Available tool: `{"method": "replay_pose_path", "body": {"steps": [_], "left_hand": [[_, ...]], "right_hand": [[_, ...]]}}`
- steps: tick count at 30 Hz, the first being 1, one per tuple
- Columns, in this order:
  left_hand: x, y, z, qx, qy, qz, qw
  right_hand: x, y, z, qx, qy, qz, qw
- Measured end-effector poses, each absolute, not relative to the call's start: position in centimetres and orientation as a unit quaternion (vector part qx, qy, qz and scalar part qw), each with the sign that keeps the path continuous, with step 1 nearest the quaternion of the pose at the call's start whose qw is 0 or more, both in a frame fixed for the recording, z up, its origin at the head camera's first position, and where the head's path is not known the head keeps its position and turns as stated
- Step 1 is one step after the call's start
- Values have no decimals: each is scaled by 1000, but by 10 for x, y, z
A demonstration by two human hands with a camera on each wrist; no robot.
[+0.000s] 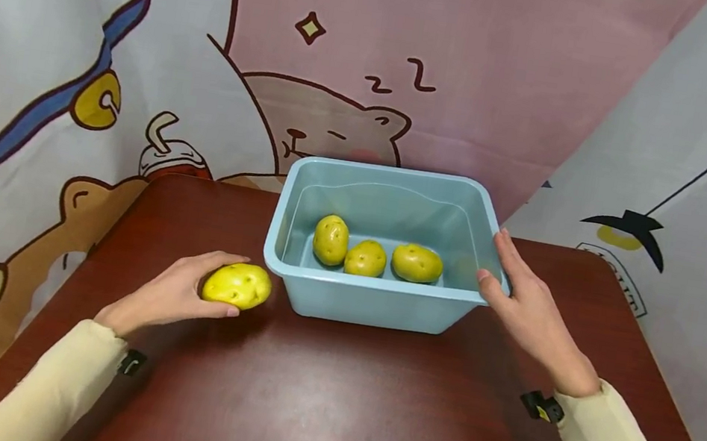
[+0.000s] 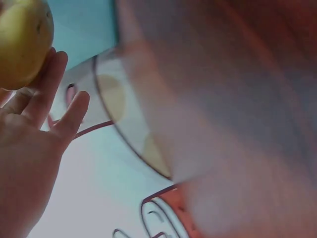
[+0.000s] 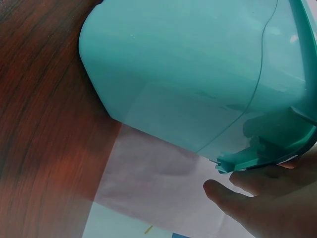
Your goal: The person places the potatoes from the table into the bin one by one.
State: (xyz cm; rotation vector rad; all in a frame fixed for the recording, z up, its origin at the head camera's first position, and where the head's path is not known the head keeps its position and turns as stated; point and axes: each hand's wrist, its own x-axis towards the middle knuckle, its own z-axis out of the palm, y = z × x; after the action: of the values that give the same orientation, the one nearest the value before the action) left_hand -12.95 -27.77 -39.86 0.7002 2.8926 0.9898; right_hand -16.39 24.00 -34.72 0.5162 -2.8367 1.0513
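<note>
My left hand (image 1: 181, 290) holds a yellow potato (image 1: 238, 285) between thumb and fingers, just left of a light blue plastic bin (image 1: 369, 304). The left wrist view has the same potato (image 2: 22, 42) at its top left corner, against the fingers. Inside the bin, three more potatoes lie on the floor: one at the left (image 1: 330, 240), one in the middle (image 1: 365, 258) and one at the right (image 1: 417, 263). With the thumb over the rim and the fingers along the outside, my right hand (image 1: 530, 313) grips the bin's right edge. From below, the right wrist view shows fingers (image 3: 267, 181) at that rim.
The bin stands near the back of a dark red-brown wooden table (image 1: 315, 396). Behind and beside the table hangs a cloth (image 1: 484, 65) printed with cartoon animals. Each wrist wears a small dark device, such as the right one (image 1: 542, 407).
</note>
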Motion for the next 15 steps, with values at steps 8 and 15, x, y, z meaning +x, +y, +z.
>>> {"method": "replay_pose_path", "body": {"steps": [8,15], "left_hand": [[-116,-279,-369,229,919,314,-74],[-108,-280,-339,223,921,291,-132]], "right_hand": [[-166,239,-347,173,-923,342,40],[-165,240,-348,173,-921,348,39]]}}
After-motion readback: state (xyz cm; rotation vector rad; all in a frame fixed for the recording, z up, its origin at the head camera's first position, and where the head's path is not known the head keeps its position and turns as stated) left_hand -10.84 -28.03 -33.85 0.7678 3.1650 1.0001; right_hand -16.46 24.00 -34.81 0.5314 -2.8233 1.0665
